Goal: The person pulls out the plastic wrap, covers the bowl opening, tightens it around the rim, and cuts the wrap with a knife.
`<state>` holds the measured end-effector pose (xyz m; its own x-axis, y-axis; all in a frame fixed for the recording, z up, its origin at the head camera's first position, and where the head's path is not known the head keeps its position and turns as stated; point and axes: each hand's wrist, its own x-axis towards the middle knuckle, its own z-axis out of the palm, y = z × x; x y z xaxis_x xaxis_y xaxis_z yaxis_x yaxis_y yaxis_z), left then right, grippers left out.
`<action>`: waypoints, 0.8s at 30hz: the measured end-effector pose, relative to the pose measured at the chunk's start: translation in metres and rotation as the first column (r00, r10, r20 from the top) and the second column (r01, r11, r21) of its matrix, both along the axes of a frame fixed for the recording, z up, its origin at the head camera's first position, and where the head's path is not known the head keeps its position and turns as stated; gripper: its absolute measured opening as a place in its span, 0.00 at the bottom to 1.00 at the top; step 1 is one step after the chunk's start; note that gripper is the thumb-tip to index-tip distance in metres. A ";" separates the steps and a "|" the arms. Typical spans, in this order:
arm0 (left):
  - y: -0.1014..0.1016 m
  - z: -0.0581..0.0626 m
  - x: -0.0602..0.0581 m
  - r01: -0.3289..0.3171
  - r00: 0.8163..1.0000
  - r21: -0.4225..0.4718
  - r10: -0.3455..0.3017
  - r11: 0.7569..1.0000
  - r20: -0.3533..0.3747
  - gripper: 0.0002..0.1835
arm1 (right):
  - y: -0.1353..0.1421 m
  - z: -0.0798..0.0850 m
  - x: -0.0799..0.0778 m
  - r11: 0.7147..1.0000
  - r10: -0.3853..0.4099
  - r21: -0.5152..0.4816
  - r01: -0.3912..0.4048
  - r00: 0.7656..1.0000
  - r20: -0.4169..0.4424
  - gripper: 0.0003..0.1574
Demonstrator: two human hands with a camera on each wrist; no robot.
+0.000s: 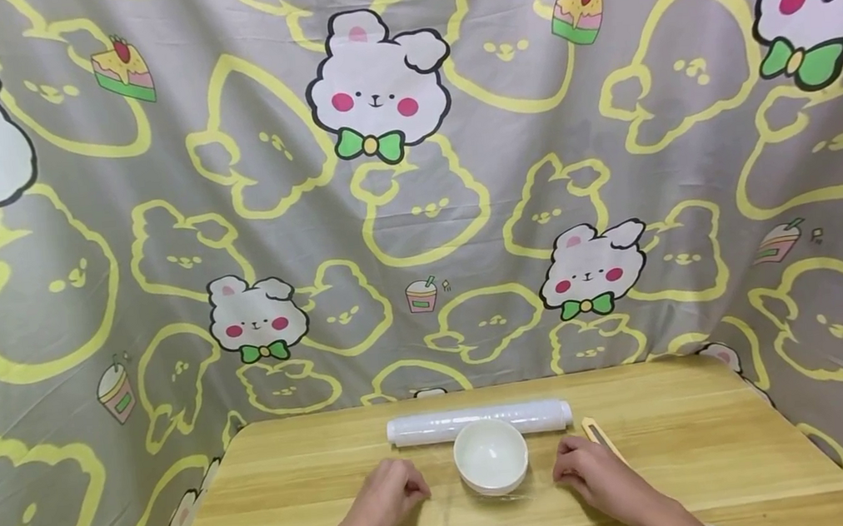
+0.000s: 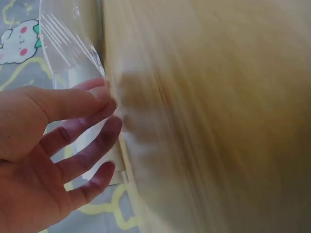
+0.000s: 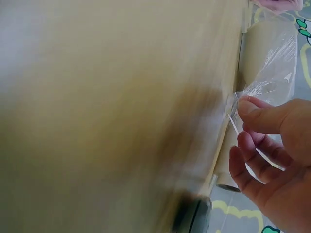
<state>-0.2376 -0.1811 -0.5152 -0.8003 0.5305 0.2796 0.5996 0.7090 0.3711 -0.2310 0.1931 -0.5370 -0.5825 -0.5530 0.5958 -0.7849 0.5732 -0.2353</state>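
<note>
Between my two hands a small white bowl (image 1: 491, 456) stands upright on the wooden table. My left hand (image 1: 384, 500) is to its left, pinching the edge of a sheet of clear cling film (image 2: 68, 41) between thumb and index finger, the other fingers loosely bent. On the other side my right hand (image 1: 608, 479) pinches the film (image 3: 279, 73) with thumb and forefinger. The see-through sheet spans the space between the hands and is hard to make out in the head view, with a faint crinkled edge by the bowl's base.
Behind the bowl a roll of cling film (image 1: 424, 428) lies sideways across the table (image 1: 707, 430). A yellow utility knife (image 1: 596, 433) lies just beyond my right hand, partly covered by it. A patterned grey curtain (image 1: 503, 331) hangs around the table's back and sides.
</note>
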 end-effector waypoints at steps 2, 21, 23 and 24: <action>0.002 -0.002 -0.002 -0.035 0.999 -0.008 0.035 0.999 -0.002 0.09 | -0.005 0.000 -0.003 0.999 -0.033 0.005 0.033 0.999 0.039 0.14; 0.029 -0.012 -0.032 -0.146 0.988 0.174 0.137 0.974 0.067 0.10 | -0.032 -0.007 -0.023 0.957 -0.114 -0.201 0.209 0.908 0.403 0.10; 0.032 -0.011 -0.033 -0.155 0.987 0.191 0.143 0.969 0.074 0.10 | -0.033 -0.007 -0.023 0.945 -0.119 -0.225 0.239 0.888 0.445 0.10; 0.033 -0.010 -0.033 -0.156 0.987 0.199 0.143 0.967 0.078 0.10 | -0.034 -0.007 -0.022 0.938 -0.125 -0.233 0.256 0.878 0.462 0.10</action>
